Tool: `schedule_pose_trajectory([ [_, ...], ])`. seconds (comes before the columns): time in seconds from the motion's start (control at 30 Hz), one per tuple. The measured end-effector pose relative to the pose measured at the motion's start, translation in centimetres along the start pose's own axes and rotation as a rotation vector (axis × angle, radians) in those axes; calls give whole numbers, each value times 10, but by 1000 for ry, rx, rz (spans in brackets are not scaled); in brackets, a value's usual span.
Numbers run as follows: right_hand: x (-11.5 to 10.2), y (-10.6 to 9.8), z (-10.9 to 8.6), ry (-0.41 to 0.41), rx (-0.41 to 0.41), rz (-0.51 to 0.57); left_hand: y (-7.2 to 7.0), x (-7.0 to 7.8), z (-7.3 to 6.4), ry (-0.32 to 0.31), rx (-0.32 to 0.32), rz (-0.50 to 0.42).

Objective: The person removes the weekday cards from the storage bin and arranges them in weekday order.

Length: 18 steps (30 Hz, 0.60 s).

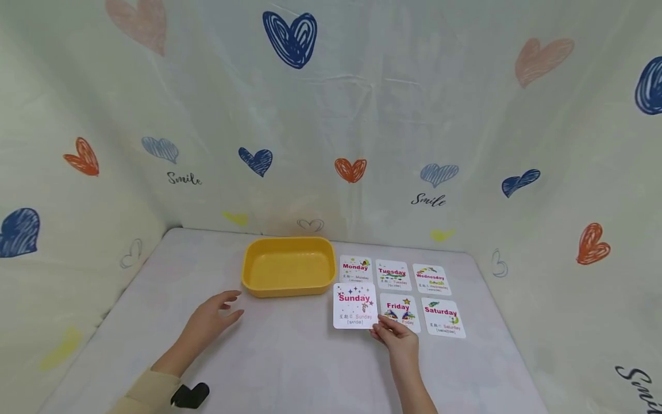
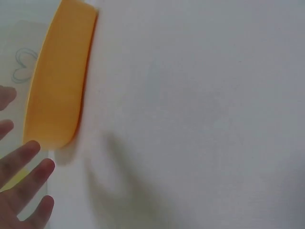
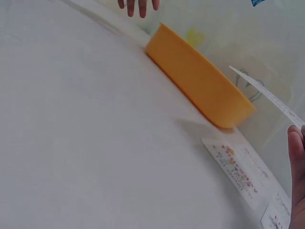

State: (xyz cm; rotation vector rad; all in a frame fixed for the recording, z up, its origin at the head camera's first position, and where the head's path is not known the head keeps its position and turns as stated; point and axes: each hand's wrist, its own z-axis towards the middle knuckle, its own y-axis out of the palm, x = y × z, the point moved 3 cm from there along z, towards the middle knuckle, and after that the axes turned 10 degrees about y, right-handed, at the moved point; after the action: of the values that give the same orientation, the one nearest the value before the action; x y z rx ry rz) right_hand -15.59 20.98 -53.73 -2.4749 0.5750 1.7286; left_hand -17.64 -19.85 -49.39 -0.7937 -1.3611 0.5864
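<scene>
Between thumb and fingers, my right hand (image 1: pixel 400 342) pinches the lower right corner of a white card reading Sunday (image 1: pixel 355 307). The card is held up off the table, in front of the laid-out cards; edge-on, it appears as a thin strip (image 3: pixel 269 93) in the right wrist view. Its top overlaps the bottom of the Monday card (image 1: pixel 355 267), and the Friday card (image 1: pixel 399 305) lies just to its right. My left hand (image 1: pixel 212 316) hovers with spread fingers near the left front corner of a yellow tray (image 1: pixel 289 290), apart from it and holding nothing.
The Tuesday card (image 1: pixel 393 276), Wednesday card (image 1: pixel 431 280) and Saturday card (image 1: pixel 443 318) lie on the white table (image 1: pixel 289 356), right of the tray. In the right wrist view, a card (image 3: pixel 233 169) lies below the raised one. A heart-patterned curtain (image 1: pixel 310 126) encloses the table.
</scene>
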Motion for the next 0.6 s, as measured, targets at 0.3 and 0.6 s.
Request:
schedule_pose_trajectory([
  [0.3, 25, -19, -19, 85, 25, -38, 4, -8, -24, 44, -48, 99],
  [0.6, 39, -41, -35, 114, 42, -151, 10, -18, -36, 74, -75, 139],
])
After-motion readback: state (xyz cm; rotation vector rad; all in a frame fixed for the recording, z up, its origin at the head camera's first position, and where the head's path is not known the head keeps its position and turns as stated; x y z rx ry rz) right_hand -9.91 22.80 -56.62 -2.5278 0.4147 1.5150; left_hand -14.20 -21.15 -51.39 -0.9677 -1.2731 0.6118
